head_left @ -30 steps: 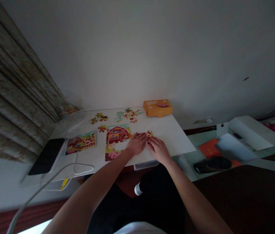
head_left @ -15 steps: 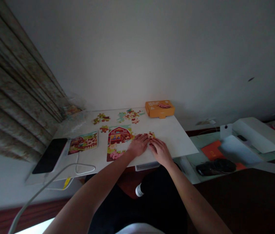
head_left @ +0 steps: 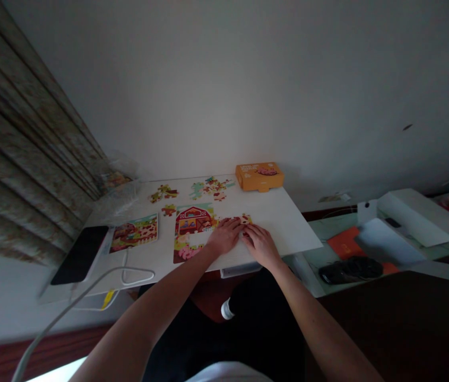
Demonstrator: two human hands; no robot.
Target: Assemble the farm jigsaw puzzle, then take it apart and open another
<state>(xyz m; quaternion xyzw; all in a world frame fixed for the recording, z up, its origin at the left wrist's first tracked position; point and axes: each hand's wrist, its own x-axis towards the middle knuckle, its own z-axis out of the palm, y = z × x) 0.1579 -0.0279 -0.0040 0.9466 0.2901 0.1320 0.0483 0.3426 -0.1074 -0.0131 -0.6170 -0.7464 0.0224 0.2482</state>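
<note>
A partly joined farm jigsaw puzzle (head_left: pixel 195 213) with a red barn lies on the white table, with bare gaps in its lower middle. My left hand (head_left: pixel 224 236) rests over its right side, fingers closed together on puzzle pieces and mostly hiding them. Close beside it, my right hand (head_left: pixel 261 245) has its thumb and bent fingers closed at a puzzle piece by the left fingertips. Some joined puzzle pieces (head_left: pixel 245 218) with brown patches show just beyond both hands. The exact piece under each hand is hidden.
Loose puzzle pieces (head_left: pixel 213 187) lie toward the wall, with more pieces (head_left: pixel 164 193) to their left. An orange box (head_left: pixel 259 177) stands at the back. On the left are a picture card (head_left: pixel 136 233), a black tablet (head_left: pixel 81 254) and a white cable (head_left: pixel 139 270). A black shoe (head_left: pixel 350 269) sits right, on a lower surface.
The view has shifted very slightly. Both hands stay at the same spot on the puzzle, with hardly any visible movement of the fingers.
</note>
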